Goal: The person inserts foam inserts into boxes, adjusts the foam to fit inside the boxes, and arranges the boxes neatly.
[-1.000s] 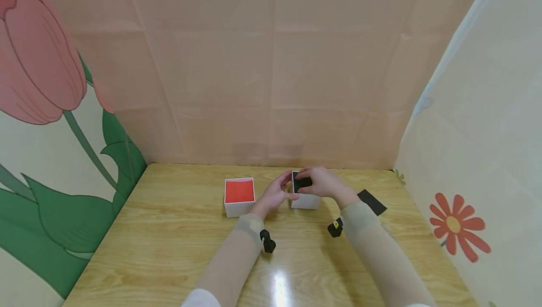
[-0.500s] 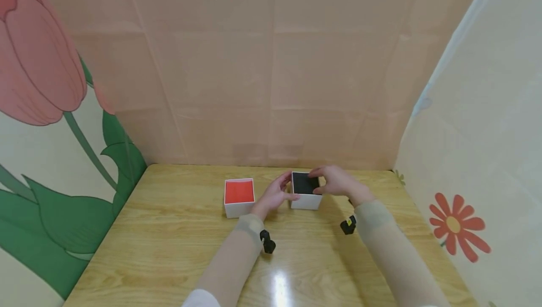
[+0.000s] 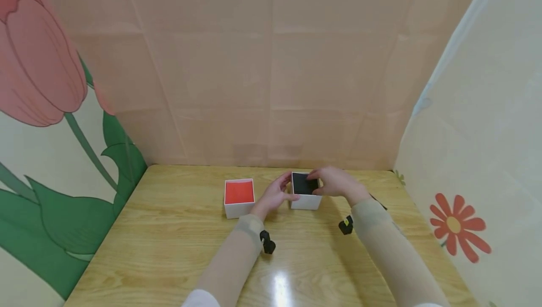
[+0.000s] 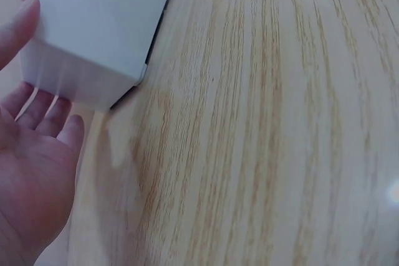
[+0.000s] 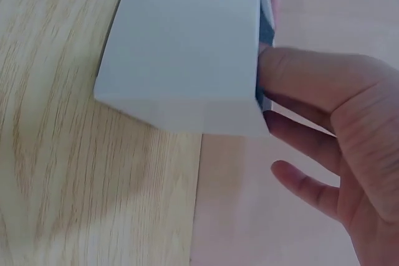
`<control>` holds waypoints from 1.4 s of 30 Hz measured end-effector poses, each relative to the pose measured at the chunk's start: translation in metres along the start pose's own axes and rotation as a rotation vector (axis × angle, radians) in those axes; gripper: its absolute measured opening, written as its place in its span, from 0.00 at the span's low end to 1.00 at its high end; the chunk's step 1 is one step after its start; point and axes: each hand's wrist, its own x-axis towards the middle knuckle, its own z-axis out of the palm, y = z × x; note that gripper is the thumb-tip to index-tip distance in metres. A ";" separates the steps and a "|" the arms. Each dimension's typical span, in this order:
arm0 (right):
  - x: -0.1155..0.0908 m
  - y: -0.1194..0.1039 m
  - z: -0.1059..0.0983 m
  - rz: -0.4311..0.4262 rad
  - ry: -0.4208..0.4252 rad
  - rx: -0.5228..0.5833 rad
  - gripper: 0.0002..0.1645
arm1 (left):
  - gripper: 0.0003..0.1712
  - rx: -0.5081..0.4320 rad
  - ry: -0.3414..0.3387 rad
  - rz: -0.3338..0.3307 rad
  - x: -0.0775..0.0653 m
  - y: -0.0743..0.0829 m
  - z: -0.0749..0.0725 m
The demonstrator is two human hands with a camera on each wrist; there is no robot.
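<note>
A white box (image 3: 306,202) with a black surface (image 3: 304,184) inside stands toward the back of the table. My left hand (image 3: 273,197) grips its left side, thumb on the near face and fingers along the side wall, as the left wrist view also shows. At the right rim my right hand (image 3: 336,183) reaches over the opening, thumb and fingertips spread at the black surface. In the right wrist view the thumb (image 5: 296,73) dips past the rim, while one lower finger stays apart from the box.
Left of my left hand stands a second white box (image 3: 239,210) filled with a red surface (image 3: 239,192). A flat black piece (image 3: 379,201) lies behind my right forearm, mostly hidden. Cloth walls rise behind the table and at both sides.
My right hand has slid right from over the middle of the box to its right rim, uncovering the black surface. The left hand and both boxes have kept their places.
</note>
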 end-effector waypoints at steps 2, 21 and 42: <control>0.001 0.000 0.001 0.000 0.020 0.023 0.28 | 0.53 -0.006 -0.003 -0.001 0.000 -0.001 0.000; 0.026 -0.018 0.013 -0.050 0.047 0.040 0.32 | 0.53 -0.046 -0.012 0.035 0.001 -0.003 0.002; 0.023 -0.015 0.012 -0.025 0.026 0.084 0.26 | 0.52 -0.036 0.000 0.036 0.004 -0.004 0.002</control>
